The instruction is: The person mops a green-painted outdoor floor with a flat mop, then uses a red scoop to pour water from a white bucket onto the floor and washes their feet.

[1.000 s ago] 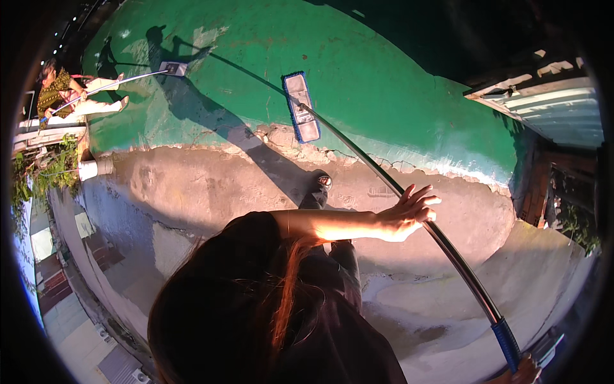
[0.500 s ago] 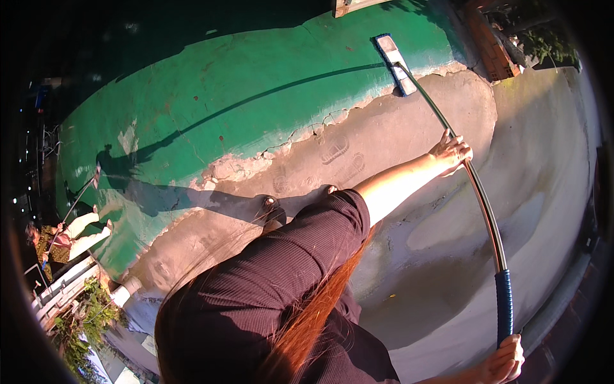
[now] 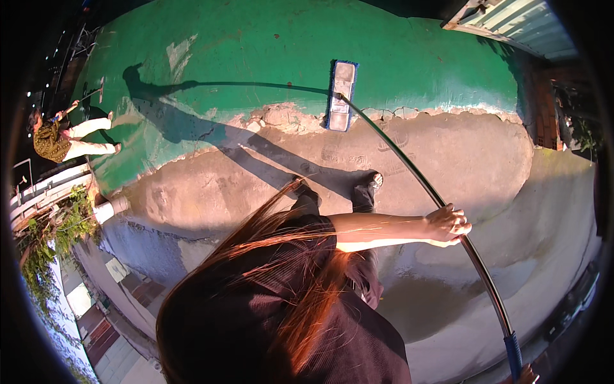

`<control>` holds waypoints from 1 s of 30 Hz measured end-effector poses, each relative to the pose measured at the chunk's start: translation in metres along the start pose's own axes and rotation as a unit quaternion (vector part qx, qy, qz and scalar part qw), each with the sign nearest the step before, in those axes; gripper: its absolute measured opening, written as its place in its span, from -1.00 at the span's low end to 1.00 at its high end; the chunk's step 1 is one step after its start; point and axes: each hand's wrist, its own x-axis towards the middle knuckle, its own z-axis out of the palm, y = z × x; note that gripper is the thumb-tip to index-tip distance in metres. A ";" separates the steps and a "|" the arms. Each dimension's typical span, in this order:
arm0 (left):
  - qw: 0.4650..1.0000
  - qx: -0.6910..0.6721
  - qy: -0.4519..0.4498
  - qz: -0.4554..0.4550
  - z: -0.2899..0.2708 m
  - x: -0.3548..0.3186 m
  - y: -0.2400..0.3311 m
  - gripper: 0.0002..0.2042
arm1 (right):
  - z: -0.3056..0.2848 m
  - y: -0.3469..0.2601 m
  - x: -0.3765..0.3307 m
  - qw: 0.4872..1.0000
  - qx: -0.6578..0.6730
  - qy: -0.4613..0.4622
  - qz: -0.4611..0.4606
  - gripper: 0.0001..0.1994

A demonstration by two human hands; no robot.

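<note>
A flat mop runs from the middle of the view to the lower right. Its long metal pole (image 3: 410,164) looks bent by the lens. The mop head (image 3: 341,115), a pale plate with a blue fringe, lies across the broken edge between green floor and bare concrete. My left hand (image 3: 448,224), arm stretched out, is wrapped around the pole partway along. At the pole's end is a blue ribbed grip (image 3: 513,357). My right hand (image 3: 528,376) is at that grip, mostly cut off by the lower rim.
Another person (image 3: 61,137) with a long-handled tool stands at the far left on the green floor (image 3: 256,45). Leafy plants (image 3: 73,221) and a pale railing (image 3: 48,192) are below them. A corrugated panel (image 3: 524,25) and bricks (image 3: 545,112) stand at the upper right.
The mop head has come left and nearer across the floor, and my left hand has drawn back toward me with the pole. My view has shifted, bringing my feet into sight.
</note>
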 end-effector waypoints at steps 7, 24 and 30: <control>0.964 0.152 0.072 -0.206 -0.136 -0.255 -0.085 -0.77 | 0.132 0.099 -0.125 0.863 0.304 -0.333 0.227 -0.69; 0.650 0.215 0.206 -0.699 -0.380 -0.627 -0.242 -0.62 | 0.488 0.103 -0.530 0.764 0.267 -0.533 0.247 -0.62; 0.807 0.181 0.354 -0.436 -0.434 -0.473 -0.240 -0.72 | 0.538 0.013 -0.372 0.796 0.324 -0.496 0.128 -0.61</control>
